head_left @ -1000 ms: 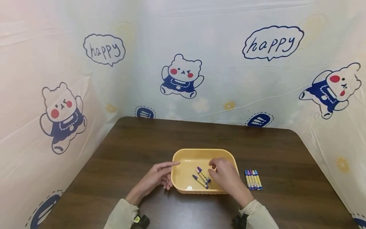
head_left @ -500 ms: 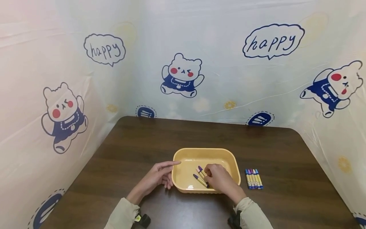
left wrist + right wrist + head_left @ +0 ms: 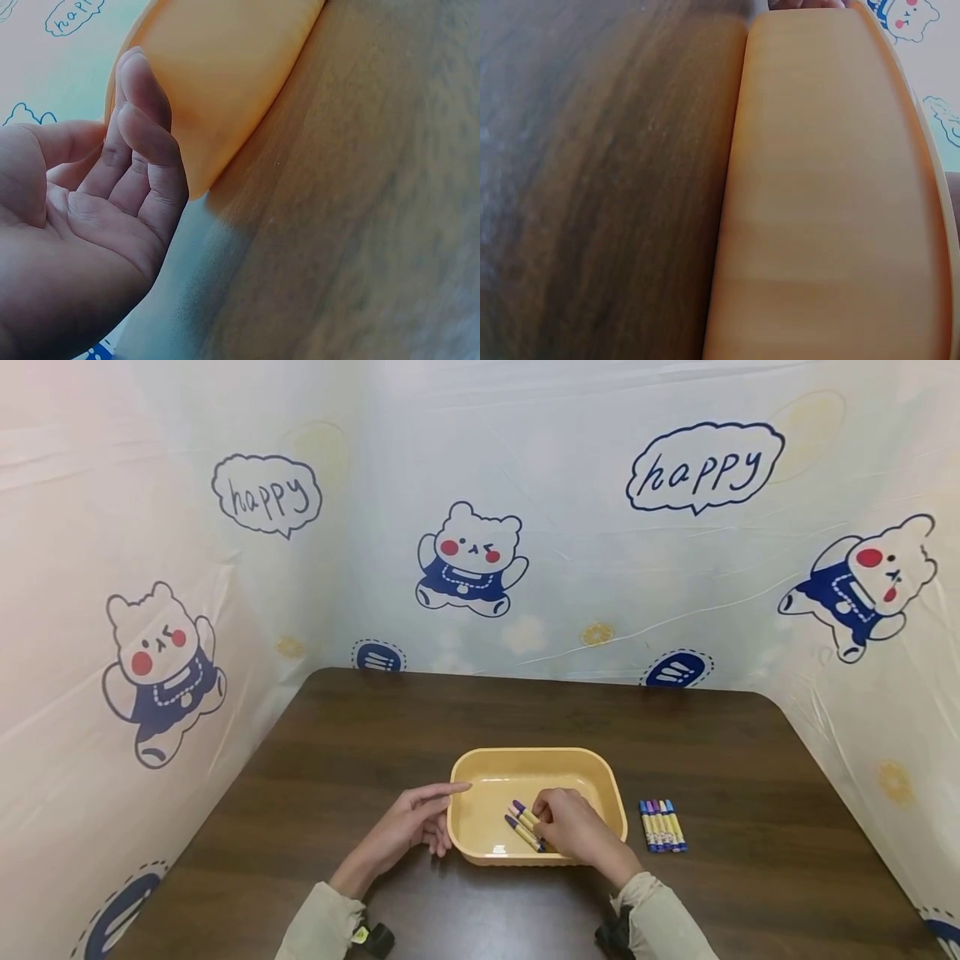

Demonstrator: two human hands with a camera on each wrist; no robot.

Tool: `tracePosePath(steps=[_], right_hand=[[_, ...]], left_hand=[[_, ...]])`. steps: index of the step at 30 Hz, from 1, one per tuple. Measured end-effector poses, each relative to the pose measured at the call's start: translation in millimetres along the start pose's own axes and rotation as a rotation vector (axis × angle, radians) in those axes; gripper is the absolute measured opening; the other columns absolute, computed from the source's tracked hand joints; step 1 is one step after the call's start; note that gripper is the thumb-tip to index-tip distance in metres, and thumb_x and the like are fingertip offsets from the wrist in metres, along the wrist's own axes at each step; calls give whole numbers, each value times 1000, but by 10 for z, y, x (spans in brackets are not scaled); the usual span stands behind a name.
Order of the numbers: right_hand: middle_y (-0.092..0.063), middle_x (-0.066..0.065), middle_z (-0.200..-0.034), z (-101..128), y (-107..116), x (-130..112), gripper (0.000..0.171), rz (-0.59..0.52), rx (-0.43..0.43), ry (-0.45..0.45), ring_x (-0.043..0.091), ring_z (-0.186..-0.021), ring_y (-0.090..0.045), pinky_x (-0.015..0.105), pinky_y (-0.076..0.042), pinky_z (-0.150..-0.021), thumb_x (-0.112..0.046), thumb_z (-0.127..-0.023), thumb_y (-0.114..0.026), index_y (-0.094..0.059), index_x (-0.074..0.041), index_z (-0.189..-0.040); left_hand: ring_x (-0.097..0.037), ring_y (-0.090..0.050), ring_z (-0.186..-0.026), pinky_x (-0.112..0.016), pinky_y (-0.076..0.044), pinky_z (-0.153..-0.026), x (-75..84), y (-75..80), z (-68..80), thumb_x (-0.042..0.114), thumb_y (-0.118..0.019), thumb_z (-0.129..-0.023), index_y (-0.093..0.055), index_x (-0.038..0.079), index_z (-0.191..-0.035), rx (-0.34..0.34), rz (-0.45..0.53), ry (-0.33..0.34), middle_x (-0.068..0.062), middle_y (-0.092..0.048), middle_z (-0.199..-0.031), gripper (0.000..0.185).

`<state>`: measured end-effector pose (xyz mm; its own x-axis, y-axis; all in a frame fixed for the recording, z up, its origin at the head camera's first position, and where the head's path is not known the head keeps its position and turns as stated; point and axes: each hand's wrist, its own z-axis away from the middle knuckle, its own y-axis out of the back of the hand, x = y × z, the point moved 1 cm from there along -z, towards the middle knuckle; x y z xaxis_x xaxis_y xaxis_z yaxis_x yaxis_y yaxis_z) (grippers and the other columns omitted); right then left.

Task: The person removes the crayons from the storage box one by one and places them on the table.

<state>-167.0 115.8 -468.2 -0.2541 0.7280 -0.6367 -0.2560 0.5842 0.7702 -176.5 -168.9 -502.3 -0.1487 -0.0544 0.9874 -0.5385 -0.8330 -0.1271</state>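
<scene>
Three crayons [image 3: 527, 826] lie close together in the tub [image 3: 487, 764], near its front wall. They are thin round sticks with yellow wraps and purple or pink tips. Their long way runs on a slant, from front right to back left, with the tips pointing away from the person. The right hand [image 3: 567, 824] is inside the tub, right at the near ends of the crayons, so they lie just to its left. Its fingers are curled down over those ends, but the head view does not show for sure if they pinch a crayon or only touch them. This hand is much nearer to the crayons than the other one. The left hand [image 3: 408, 825] rests outside the tub on the tabletop [image 3: 337, 752]. Its fingers are straight and loose, and they lie flat against the tub's left wall; the left wrist view shows the fingertips [image 3: 139, 82] on the smooth orange plastic. The tub is a box shape with round corners, shiny and hard looking. Just past its right side, a row of more crayons [image 3: 662, 826] lies side by side on the tabletop, which is dark brown wood with fine lines. All around hangs a thin plastic sheet [image 3: 600, 568] with cartoon bears.
</scene>
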Motion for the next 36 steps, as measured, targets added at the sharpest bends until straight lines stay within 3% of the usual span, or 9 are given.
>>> tracePosePath(steps=[14, 36], right_hand=[[-61, 0, -85, -22, 11, -13, 10, 43, 12, 67, 13, -74, -52, 28, -49, -66, -2, -88, -70, -72, -3, -98], [-67, 0, -80, -30, 55, -21, 12, 17, 206, 71, 9, -71, -59, 26, -51, -63, -1, -82, -74, -70, -6, -91]], left_hand=[[-19, -65, -62, -28, -55, -56, 18, 8, 9, 23, -44, -108, -45, 2, -148, 1, 2, 6, -11, -66, -76, 45], [-20, -65, -62, -28, -55, -56, 24, -2, 14, 26, -47, -107, -47, 1, -146, 4, -6, 17, -12, -67, -79, 47]])
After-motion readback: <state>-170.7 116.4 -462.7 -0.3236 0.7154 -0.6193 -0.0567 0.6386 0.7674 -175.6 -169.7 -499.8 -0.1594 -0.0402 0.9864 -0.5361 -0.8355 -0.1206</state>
